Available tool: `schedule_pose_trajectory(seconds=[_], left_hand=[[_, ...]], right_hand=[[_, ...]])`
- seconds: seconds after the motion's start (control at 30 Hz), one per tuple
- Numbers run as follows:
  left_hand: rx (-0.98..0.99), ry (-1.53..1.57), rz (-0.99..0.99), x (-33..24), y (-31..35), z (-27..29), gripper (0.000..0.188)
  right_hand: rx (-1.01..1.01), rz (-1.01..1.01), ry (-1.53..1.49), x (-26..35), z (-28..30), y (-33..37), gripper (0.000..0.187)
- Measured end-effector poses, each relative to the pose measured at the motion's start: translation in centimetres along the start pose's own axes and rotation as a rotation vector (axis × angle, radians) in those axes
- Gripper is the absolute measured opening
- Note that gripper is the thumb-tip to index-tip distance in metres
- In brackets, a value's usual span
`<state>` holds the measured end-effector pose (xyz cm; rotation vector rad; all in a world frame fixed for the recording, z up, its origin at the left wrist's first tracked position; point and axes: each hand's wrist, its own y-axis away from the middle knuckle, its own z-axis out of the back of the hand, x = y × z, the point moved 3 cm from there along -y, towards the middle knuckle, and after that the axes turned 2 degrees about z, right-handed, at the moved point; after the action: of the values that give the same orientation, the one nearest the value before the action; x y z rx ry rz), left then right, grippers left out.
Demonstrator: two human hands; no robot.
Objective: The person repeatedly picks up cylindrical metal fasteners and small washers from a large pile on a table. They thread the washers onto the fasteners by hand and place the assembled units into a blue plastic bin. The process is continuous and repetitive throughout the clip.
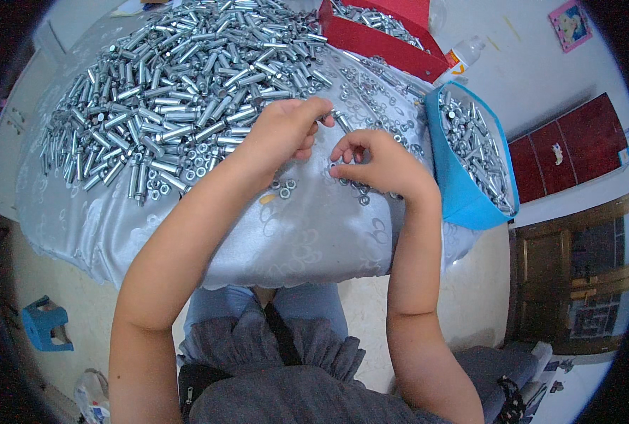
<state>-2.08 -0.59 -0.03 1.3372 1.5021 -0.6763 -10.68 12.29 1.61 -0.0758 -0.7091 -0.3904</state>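
My left hand (286,134) is closed above the table, its thumb and forefinger pinching the end of a silver expansion bolt (342,121) that points toward my right hand. Beside it, my right hand (378,166) is curled, with thumb and fingertips closed round a small metal ring (333,167), perhaps a nut or washer. Loose nuts (285,189) lie on the cloth below the left hand. More nuts and washers are scattered under and behind the right hand, partly hidden by it. A large heap of expansion bolts (180,92) spreads left of and behind my hands.
A silver patterned cloth (293,247) covers the table. At the right edge stands a blue bin (470,205) full of bolts. A red box (392,53) of metal parts is at the back, with a plastic bottle (467,51) beside it. A blue stool (46,325) stands on the floor at left.
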Motion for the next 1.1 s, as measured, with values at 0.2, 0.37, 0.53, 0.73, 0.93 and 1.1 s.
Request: schedule_pose_trajectory(seconds=[0.2, 0.37, 0.53, 0.73, 0.93, 1.1], left_hand=[[-0.013, -0.056, 0.016, 0.1, -0.1, -0.2, 0.025], [0.003, -0.049, 0.006, 0.3, -0.1, -0.1, 0.024], [0.002, -0.065, -0.001, 0.3, -0.1, -0.2, 0.024], [-0.017, -0.141, 0.016, 0.2, -0.1, -0.1, 0.023], [-0.031, -0.095, 0.026, 0.3, -0.1, -0.3, 0.023], [0.07, -0.061, 0.034, 0.1, 0.1, -0.2, 0.021]], right_hand=[[-0.03, 0.045, -0.064, 0.2, -0.1, -0.1, 0.016], [-0.127, 0.079, -0.076, 0.8, 0.2, -0.1, 0.012], [-0.211, 0.117, -0.142, 1.2, 0.7, -0.2, 0.012], [-0.382, 0.211, -0.484, 1.5, 1.4, -0.1, 0.012], [-0.272, 0.163, -0.685, 1.4, 0.8, -0.5, 0.014], [-0.227, 0.09, -0.711, 0.9, 0.9, -0.7, 0.014]])
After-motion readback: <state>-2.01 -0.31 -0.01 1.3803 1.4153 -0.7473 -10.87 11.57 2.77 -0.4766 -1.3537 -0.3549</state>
